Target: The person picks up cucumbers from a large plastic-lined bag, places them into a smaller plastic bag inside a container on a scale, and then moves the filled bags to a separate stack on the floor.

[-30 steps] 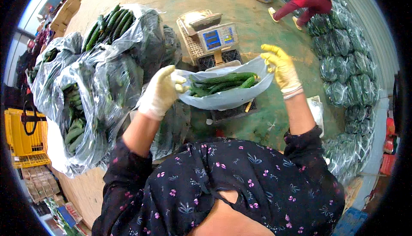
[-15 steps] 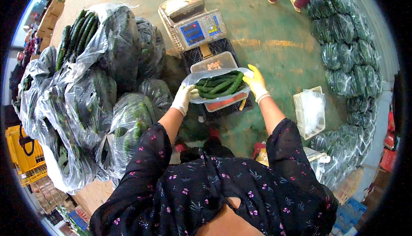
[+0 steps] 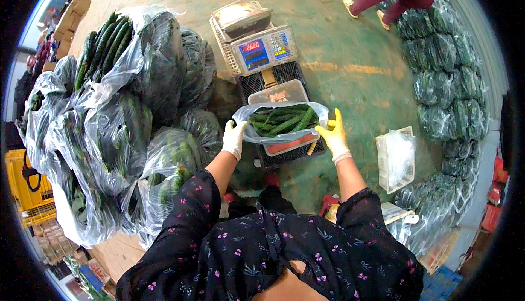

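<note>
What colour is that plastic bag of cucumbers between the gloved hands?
The plastic bag is translucent, pale bluish-white; the head view shows it best.

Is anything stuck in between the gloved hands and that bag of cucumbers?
No, nothing visible is in the way. The left hand is right at the left end of the bag, and the right hand is right at its right end. The cucumbers lie inside.

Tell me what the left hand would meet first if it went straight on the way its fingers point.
Most likely the pale plastic bag around the cucumbers: the left hand is right at its left end, though exact contact and depth are hard to judge.
</note>
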{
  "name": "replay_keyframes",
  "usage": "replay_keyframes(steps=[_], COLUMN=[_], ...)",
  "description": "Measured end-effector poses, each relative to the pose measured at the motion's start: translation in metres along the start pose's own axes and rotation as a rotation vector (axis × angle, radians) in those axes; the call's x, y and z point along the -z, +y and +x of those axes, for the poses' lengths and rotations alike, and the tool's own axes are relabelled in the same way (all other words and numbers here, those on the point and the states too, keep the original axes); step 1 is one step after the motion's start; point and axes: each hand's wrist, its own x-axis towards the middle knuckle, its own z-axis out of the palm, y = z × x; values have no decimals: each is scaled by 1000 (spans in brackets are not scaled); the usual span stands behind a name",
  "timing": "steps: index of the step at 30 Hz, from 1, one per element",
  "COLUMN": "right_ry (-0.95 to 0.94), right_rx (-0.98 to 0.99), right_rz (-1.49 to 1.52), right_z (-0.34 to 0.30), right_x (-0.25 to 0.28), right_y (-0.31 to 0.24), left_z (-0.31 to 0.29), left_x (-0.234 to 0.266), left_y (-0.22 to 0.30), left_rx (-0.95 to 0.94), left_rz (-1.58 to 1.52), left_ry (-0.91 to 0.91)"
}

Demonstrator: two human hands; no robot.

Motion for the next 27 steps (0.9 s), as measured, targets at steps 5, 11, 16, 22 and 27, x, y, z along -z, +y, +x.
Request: replay_keyframes(steps=[5, 11, 16, 22, 27], right_ry=[38, 56, 164, 75, -121], right_rx=[8, 6, 40, -17, -3], right_rz=[67, -46, -279, 290, 573], right_z=[-4, -6, 9, 36, 4], right_x=[2, -3, -12, -20, 33], right_y=[25, 8, -13, -6, -50], left_z=[-11, -3, 14, 10, -52], left_x=[-5, 0, -4, -18, 2], left_y=[9, -6, -14, -12, 50], left_rx=[25, 15, -77, 22, 37], left_rz=[61, 85, 365, -23, 142], left_ry=[74, 78, 212, -171, -372])
